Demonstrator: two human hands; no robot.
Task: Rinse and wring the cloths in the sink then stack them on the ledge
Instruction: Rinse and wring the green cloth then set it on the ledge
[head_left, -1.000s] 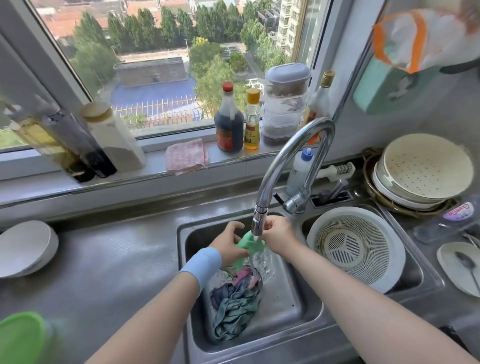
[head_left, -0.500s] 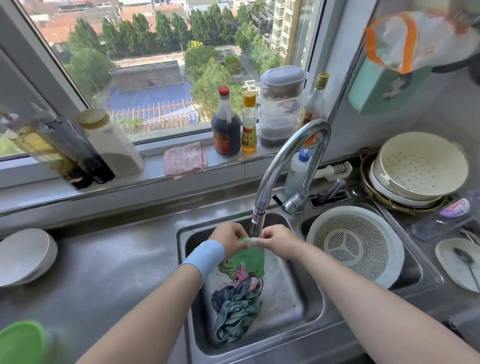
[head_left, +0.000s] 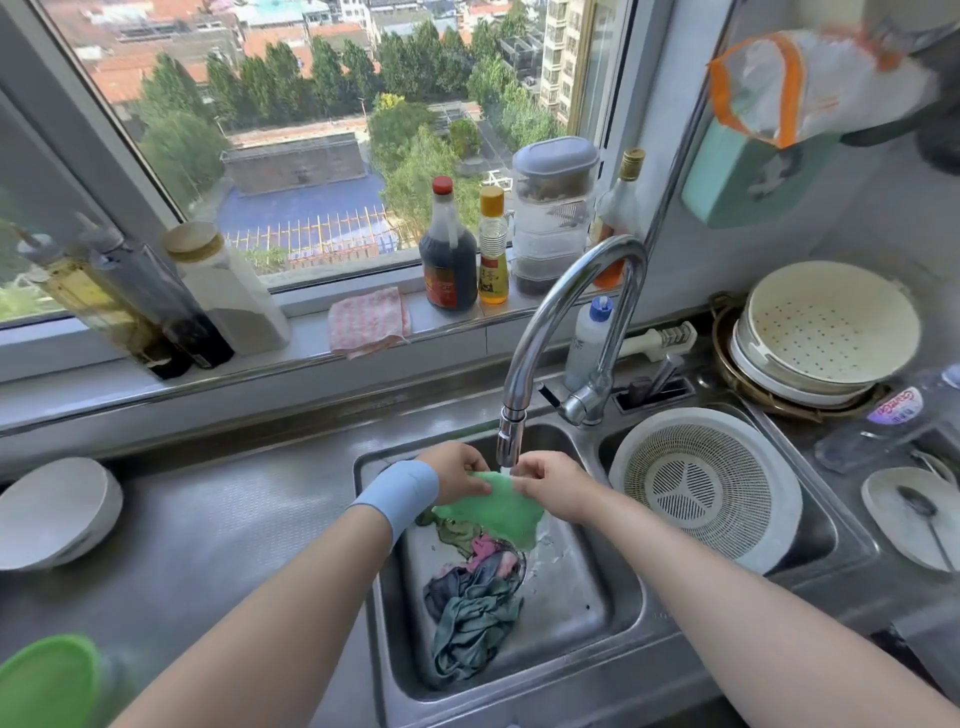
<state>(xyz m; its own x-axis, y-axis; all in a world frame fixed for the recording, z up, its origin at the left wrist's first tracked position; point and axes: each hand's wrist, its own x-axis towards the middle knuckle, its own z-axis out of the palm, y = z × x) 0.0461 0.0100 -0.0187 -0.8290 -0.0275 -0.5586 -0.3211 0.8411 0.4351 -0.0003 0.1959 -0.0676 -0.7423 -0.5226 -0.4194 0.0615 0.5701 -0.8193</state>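
Rinsing cloth no. 1 of the batch rn. Both hands are clamped on the green cloth (head_left: 498, 512): left hand (head_left: 457, 470) pinches the top edge on the left, right hand (head_left: 550, 483) pinches it on the right. They're close together right under the tap (head_left: 511, 431), and the cloth hangs spread out over the far end of the sink (head_left: 571, 597). Looks like water's running onto the top edge.

How I'd do it properly, imo: slide the cloth side to side so the stream hits all of it, not just the middle. Then bunch it lengthwise and twist hard w/ both hands low in the basin so the drips land in there, not on the counter.

The rest of the load, a pile of cloths (head_left: 472, 608) in grey, teal and pink, sits in the same basin below the green one, on the near side. So plenty left to do.

The ledge (head_left: 309, 332) is at the far side under the window. A pink checked cloth (head_left: 369, 319) is folded on it already, so that's prob the stack spot. It's tight tho: a big jar (head_left: 228, 291) is on its left, and a dark sauce bottle (head_left: 448, 254) and a small yellow bottle (head_left: 492, 249) are on its right. The tap arches between me and the right part of the ledge, so I'd reach round its left side. A white colander (head_left: 706, 483) fills the right basin, so no spare room there.
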